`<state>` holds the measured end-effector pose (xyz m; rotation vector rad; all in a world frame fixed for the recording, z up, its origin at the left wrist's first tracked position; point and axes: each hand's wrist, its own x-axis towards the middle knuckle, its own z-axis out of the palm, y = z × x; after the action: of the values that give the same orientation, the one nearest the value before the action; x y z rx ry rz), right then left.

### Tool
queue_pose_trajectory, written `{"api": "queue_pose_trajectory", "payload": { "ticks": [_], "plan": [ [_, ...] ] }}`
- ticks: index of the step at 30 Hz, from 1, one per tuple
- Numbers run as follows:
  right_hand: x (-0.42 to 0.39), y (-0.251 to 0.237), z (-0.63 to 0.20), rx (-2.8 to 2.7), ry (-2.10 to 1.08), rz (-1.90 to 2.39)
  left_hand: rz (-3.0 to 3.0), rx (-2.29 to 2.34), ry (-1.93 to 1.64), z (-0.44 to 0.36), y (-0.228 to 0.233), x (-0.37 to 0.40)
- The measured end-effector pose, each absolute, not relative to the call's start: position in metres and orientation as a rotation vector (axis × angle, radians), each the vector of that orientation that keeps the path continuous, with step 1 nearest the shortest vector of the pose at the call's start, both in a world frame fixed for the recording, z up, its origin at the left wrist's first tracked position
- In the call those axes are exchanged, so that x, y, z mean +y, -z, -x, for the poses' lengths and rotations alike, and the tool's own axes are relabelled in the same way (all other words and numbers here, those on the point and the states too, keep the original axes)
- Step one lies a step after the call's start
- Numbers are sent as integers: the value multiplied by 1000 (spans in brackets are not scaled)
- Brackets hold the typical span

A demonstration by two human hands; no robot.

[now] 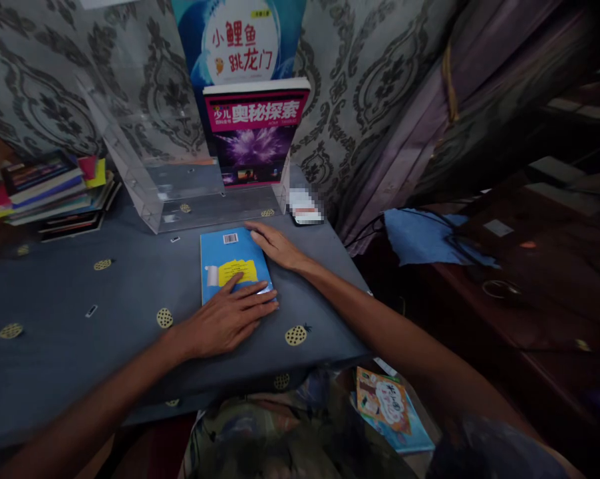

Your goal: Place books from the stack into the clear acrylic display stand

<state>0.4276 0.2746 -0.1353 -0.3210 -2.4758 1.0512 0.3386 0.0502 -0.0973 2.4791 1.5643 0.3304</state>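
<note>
A blue book (214, 251) lies flat on the table with its back cover up, showing a barcode and a yellow text patch. My left hand (230, 320) rests on the lower part of the cover, palm down, its fingers stretched out to the right and hiding the near edge. At the upper right corner of the book, my right hand (275, 245) lies along the edge with its fingers extended. Just beyond the book stands a clear acrylic display rack (180, 216). It holds a purple and black book (255, 143) in front of a taller blue book (240, 40).
A stack of books (55, 193) sits at the left on the dark patterned tablecloth (115, 319). A blurred-out white object (304, 205) is right of the rack. More books (387, 406) lie below the table's near edge. A purple curtain (400, 159) and loose cables are at the right.
</note>
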Motion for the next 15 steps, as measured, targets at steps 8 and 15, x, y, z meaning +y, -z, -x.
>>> {"api": "queue_pose_trajectory", "payload": {
  "ticks": [8,15],
  "plan": [
    [250,132,-442,-2775,-685,273,-2549,1650,-310,-341,108,46],
    [225,131,-473,-2818,-593,256,-2549,1689,-256,-341,111,33]
  ]
}}
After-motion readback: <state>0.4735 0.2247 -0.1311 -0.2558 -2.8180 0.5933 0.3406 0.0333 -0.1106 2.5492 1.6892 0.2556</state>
